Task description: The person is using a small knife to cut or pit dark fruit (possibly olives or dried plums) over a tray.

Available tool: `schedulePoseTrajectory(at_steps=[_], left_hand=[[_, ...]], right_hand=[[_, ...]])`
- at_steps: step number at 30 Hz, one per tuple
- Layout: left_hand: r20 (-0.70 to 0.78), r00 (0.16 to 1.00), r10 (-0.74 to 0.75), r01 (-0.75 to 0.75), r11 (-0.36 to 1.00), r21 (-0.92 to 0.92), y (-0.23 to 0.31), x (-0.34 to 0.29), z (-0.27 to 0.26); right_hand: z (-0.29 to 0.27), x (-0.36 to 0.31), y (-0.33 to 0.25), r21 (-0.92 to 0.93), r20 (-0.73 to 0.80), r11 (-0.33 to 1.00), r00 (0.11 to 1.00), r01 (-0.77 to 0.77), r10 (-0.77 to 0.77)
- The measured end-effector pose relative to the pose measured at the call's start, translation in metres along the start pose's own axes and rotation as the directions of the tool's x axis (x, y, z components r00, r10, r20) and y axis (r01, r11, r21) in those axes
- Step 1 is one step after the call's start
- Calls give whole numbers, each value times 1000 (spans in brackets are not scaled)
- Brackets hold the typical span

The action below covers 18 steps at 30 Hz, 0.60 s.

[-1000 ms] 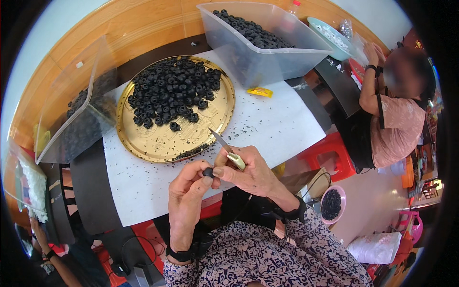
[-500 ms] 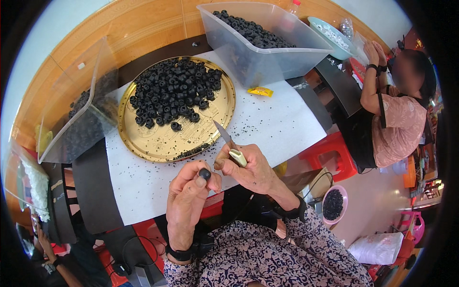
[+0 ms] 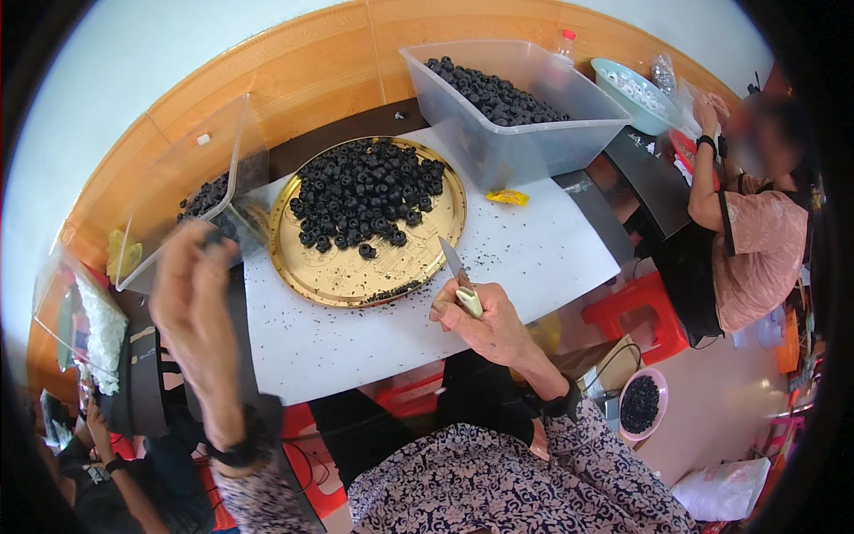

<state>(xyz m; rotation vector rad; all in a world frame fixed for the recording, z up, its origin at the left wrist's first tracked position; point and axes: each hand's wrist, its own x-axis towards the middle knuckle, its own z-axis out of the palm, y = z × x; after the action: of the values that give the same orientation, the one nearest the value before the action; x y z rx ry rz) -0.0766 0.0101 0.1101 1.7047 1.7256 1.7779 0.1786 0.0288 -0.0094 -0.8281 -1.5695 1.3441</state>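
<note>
My left hand (image 3: 197,307), smeared by motion, is raised in front of the clear bin (image 3: 233,169) on the left. A small round black part (image 3: 213,238) shows dark and blurred at its pinched fingertips. My right hand (image 3: 485,322) is closed around the pale handle of a small knife (image 3: 464,289), above the white sheet's near edge. The blade points up and away, toward the rim of a round gold tray (image 3: 334,287). Heaped on that tray are many black round parts with holes (image 3: 369,191). Dark shavings gather along its near rim.
A large clear bin (image 3: 569,147) of black parts stands at the back right, beside a yellow wrapper (image 3: 507,198). Crumbs dot the white sheet (image 3: 356,356). A red stool (image 3: 636,311) and pink basin (image 3: 642,402) are on the right. A co-worker (image 3: 756,214) sits beyond; another person's arm shows lower left.
My left hand has moved left and away with the black part, from beside my right hand to the left bin. My right hand still grips the knife. The whole view has shifted slightly.
</note>
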Motion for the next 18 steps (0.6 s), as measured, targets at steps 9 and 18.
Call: schedulePoseTrajectory(at_steps=[9, 18], left_hand=[[69, 931, 360, -319, 704, 635, -62, 72, -15], [612, 738, 283, -440, 890, 118, -59, 12, 113]], right_hand=[[-3, 1, 2, -7, 4, 1000, 1000, 17, -17], [-4, -5, 2, 65, 13, 997, 999, 45, -46]])
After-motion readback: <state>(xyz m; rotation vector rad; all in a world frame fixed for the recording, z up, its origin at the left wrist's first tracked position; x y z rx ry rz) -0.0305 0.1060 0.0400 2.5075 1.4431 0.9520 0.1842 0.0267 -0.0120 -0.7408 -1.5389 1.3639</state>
